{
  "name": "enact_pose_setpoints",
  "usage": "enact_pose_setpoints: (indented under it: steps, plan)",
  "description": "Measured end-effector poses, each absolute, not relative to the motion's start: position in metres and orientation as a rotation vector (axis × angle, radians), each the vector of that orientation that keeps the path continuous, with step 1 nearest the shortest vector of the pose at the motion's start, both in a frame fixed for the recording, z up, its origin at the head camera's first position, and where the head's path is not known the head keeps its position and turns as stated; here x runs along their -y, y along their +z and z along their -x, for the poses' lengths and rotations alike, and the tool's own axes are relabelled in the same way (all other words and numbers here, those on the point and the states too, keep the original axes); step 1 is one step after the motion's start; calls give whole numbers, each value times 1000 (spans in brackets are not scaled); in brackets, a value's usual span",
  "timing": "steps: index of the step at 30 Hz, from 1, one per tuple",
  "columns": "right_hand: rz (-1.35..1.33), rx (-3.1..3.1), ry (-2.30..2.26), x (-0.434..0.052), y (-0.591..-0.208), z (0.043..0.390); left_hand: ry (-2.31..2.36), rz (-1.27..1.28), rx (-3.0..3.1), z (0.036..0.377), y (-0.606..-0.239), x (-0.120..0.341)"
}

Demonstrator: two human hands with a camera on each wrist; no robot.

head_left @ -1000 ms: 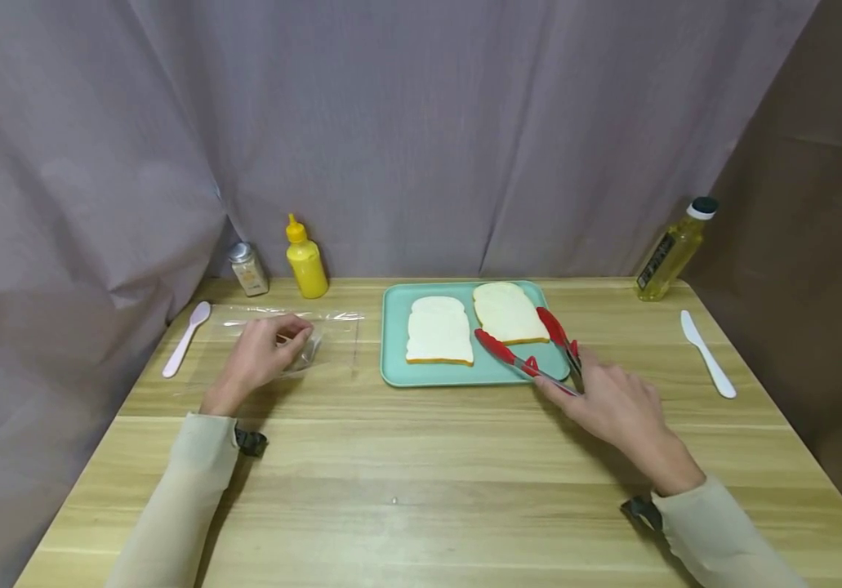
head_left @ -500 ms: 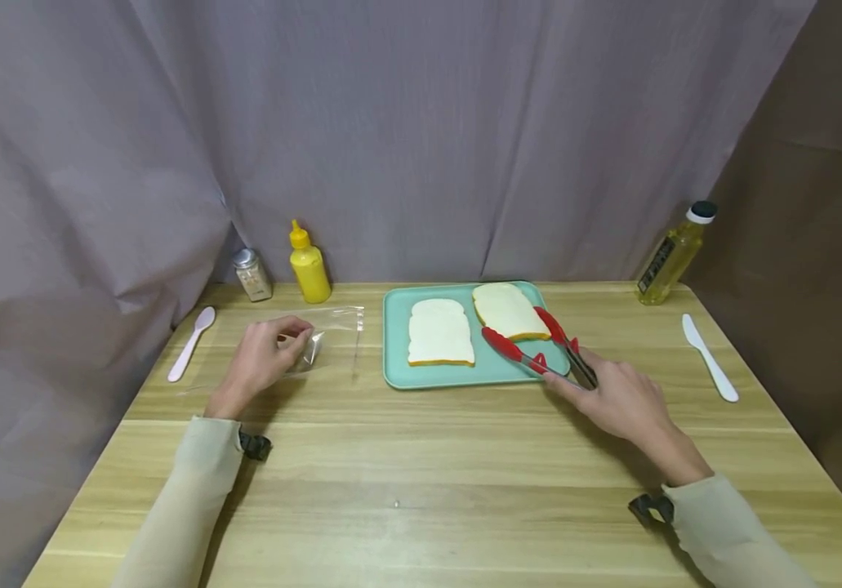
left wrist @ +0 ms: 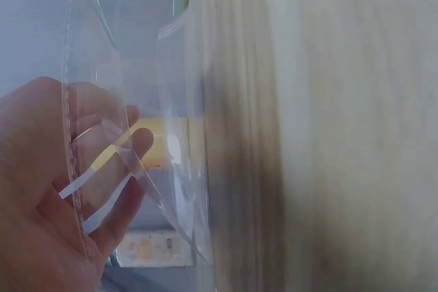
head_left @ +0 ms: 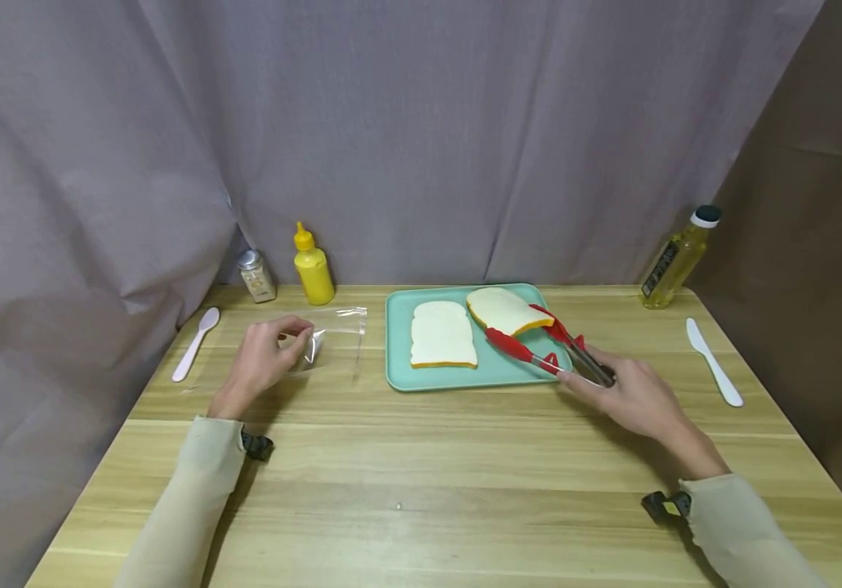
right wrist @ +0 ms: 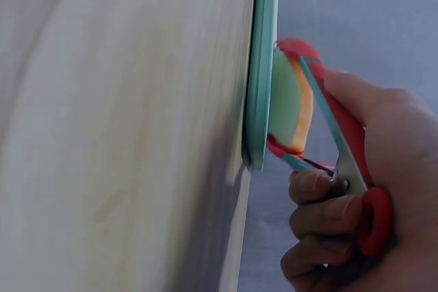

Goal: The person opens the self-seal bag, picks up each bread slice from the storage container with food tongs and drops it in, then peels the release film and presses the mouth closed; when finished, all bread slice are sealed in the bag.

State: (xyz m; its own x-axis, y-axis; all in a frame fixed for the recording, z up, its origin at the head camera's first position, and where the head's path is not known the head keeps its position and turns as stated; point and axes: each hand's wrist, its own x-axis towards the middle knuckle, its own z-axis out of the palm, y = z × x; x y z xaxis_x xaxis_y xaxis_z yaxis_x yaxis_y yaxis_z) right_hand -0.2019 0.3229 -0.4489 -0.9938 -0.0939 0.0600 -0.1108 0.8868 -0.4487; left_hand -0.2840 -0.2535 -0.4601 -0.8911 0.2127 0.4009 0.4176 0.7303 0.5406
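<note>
Two slices of white bread are carried on the green tray [head_left: 435, 378], and the step in hand is judged to be the taking up of the right slice [head_left: 501, 310] with the red-tipped tongs [head_left: 509, 344]. That slice is placed toward the tray's far right corner, its sides squeezed between the tips. The tongs are grasped by the right hand [head_left: 634, 400], its fingers and thumb curled round the handles, just beyond the tray's near right corner.

For the next move, an even squeeze and a level lift clear of the tray's rim seem to be called for; if the tips were pressed too hard, the slice could be folded or popped loose.

A clear bag [head_left: 325, 339] is spread toward the bench's far left corner, and its film is pinched between the thumb and fingers of the left hand [head_left: 259, 359]. How widely its mouth is parted cannot be told.

The gripped slice is arched upward, its near edge raised and edged with orange-brown crust; whether its far edge is supported by the tray cannot be told. By contrast, the left slice [head_left: 443, 335] is laid flat in the tray's left half, untouched.
</note>
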Motion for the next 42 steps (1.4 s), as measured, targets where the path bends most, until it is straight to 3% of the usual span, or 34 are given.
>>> enact_pose_setpoints:
  steps: [13,42]
  plan:
    - [-236,2937,832,-320,-446,203,-924,476,2614,284,-460,253]
    - [-720,2905,937,-229,-447,228,-928,495,2561,282,-459,255]
